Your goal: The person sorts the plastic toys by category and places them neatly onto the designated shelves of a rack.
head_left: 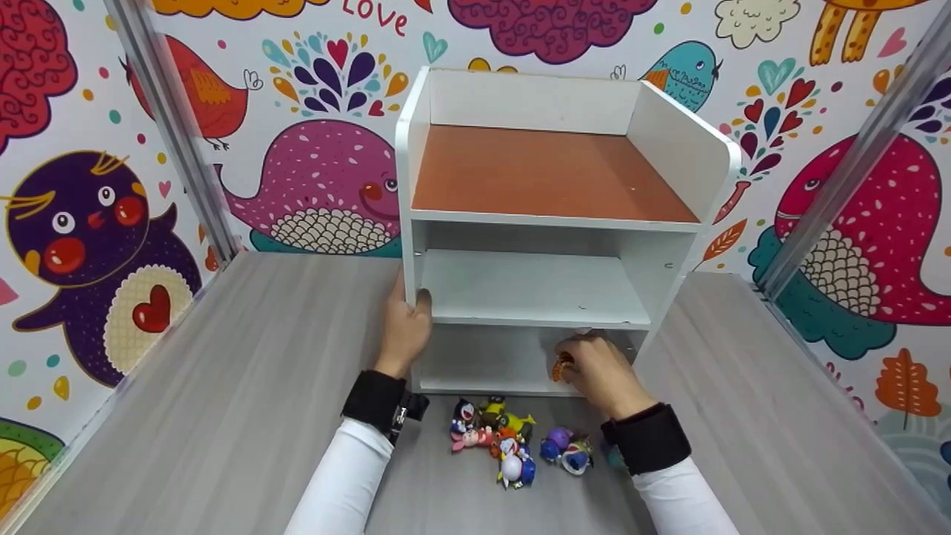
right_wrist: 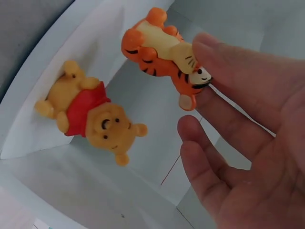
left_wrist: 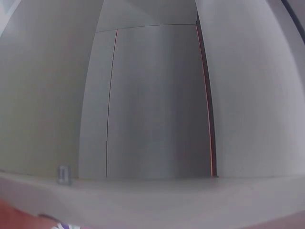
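Right now the tiger figure (right_wrist: 155, 43) is at the lowest compartment (head_left: 475, 360) of the shelf unit (head_left: 553, 178), its head pinched between the thumb and forefinger of the right hand (right_wrist: 248, 109); whether it touches the board is hard to tell. It looks like light, firm molded plastic, probably smooth enough to twist in a loose pinch, and not very fragile. The head gives a small hold and leaves the legs free; the thicker body would likely be steadier to grasp. The other fingers bend loosely, holding nothing. Beside the tiger, the bear figure (right_wrist: 93, 112) has its feet against the board. The left hand (head_left: 405, 331) grips the left side panel's front edge. In front, a pile of toys (head_left: 511, 433) and a smaller group (head_left: 576, 457) lie on the desk (head_left: 297, 371), with cartoon-printed walls (head_left: 327, 171) behind.
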A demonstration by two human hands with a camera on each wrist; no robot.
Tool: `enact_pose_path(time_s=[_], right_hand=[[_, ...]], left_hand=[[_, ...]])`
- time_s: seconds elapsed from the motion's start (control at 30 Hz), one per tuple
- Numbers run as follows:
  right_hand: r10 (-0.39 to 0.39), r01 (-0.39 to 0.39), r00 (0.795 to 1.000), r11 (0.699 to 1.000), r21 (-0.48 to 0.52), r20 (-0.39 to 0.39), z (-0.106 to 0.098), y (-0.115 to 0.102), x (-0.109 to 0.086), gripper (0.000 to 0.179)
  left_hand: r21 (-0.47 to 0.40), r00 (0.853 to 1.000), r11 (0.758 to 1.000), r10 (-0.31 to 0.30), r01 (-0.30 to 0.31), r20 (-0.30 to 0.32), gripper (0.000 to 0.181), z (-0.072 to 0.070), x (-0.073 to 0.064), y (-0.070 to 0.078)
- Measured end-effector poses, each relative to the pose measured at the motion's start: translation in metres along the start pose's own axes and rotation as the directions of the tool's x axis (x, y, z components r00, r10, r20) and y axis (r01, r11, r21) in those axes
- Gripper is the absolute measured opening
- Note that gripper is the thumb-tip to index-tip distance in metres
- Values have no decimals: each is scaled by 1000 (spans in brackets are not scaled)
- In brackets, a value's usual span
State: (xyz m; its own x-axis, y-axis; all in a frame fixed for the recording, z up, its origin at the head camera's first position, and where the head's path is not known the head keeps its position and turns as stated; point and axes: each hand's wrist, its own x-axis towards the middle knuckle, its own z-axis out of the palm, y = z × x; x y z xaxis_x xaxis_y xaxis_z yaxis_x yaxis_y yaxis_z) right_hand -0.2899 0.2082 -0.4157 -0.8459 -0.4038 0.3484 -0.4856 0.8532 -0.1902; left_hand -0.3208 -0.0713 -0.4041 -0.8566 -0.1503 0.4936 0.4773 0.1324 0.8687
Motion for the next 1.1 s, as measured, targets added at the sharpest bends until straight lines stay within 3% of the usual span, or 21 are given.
enact_pose_path(time_s=[0.47, 0.8, 1.1], right_hand=[[78, -79, 997, 997, 24, 21, 8, -5, -1, 14], [48, -49, 999, 999, 22, 8, 11, -4, 0, 17], [21, -21, 1000, 1000, -1, 5, 13, -3, 4, 20]], left_hand=[[20, 1000, 1000, 0, 0, -5, 59, -1, -1, 2], [-5, 1000, 1000, -5, 5, -16, 60, 0, -2, 2], [8, 1000, 1000, 27, -26, -14, 64, 1, 1, 1]])
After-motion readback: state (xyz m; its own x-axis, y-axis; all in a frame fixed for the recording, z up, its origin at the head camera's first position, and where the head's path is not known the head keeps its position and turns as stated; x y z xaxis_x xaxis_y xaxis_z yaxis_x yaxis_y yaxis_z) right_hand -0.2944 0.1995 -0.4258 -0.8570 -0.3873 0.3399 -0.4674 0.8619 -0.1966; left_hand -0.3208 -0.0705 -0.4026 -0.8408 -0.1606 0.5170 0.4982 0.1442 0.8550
